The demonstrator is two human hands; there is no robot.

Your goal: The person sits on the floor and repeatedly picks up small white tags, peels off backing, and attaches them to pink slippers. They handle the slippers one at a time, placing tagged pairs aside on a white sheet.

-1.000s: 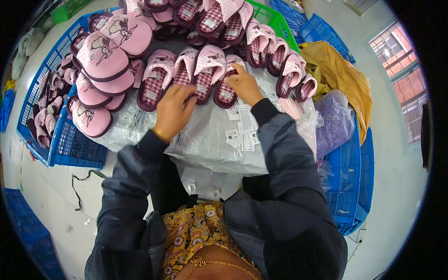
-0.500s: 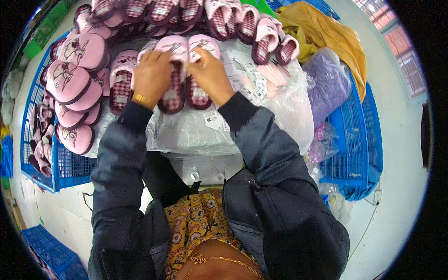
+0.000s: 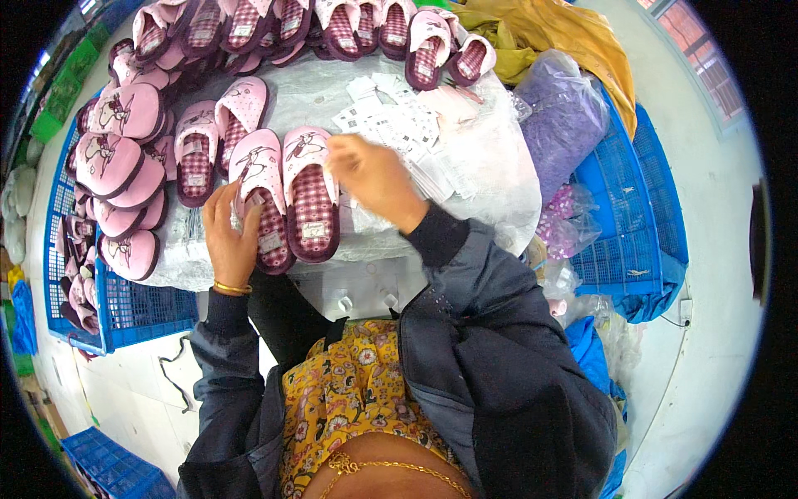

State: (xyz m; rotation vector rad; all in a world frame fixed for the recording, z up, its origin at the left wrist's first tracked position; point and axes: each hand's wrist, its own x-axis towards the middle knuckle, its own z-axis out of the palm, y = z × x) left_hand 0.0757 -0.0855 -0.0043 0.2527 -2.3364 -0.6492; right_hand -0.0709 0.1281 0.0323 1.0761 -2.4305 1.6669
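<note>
Two pink slippers with maroon checked insoles lie side by side on the plastic-covered work surface, toes away from me. My left hand [image 3: 229, 237] is beside the left slipper [image 3: 260, 179], thumb and fingers apart, touching its outer edge. By the upper of the right slipper [image 3: 307, 150] is my right hand [image 3: 374, 179], its fingers bent and blurred; whether they grip anything cannot be made out. Just behind, to the left, another pink slipper [image 3: 197, 141] lies against a tilted one [image 3: 241, 104].
Stacked pink slippers [image 3: 116, 162] rise at the left, above a blue crate [image 3: 150, 312]. More slippers [image 3: 345, 25] line the far edge. White paper tags [image 3: 391, 116] are spread beyond my right hand. At the right sit a purple bundle in clear plastic [image 3: 565, 108] and blue crates [image 3: 623, 216].
The slipper pair has come nearer to me. My left hand has moved down to the left slipper's outer side, while my right hand has shifted off the right toe to its side.
</note>
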